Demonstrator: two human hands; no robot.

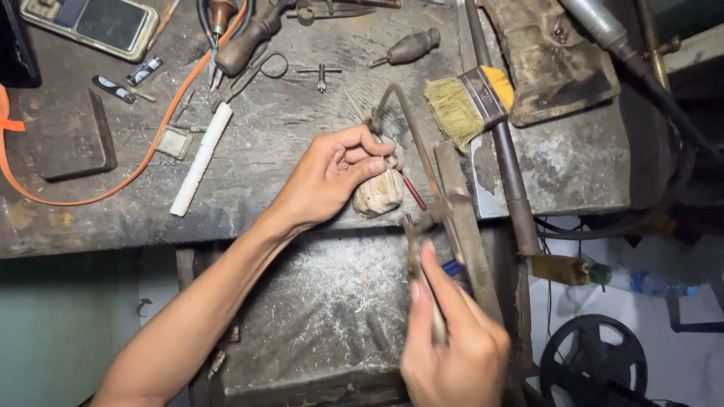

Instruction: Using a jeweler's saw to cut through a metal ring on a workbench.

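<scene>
Slipping looks the likeliest trouble: left hand (332, 177) pinches a small piece against the wooden peg (378, 193) at the table (302, 151) edge while right hand (452, 347) grips the saw (422, 226), whose thin blade could snap or nick fingers.

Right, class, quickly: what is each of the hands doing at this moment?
Left hand: closed, gripping a wooden handle.
Right hand: closed on a saw frame, grasped at its lower end.

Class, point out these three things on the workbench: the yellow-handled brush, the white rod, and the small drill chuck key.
yellow-handled brush (455, 111): head view, on its tan bristles.
white rod (200, 159): head view, on its middle.
drill chuck key (320, 73): head view, where its crossbar meets the stem.
</scene>
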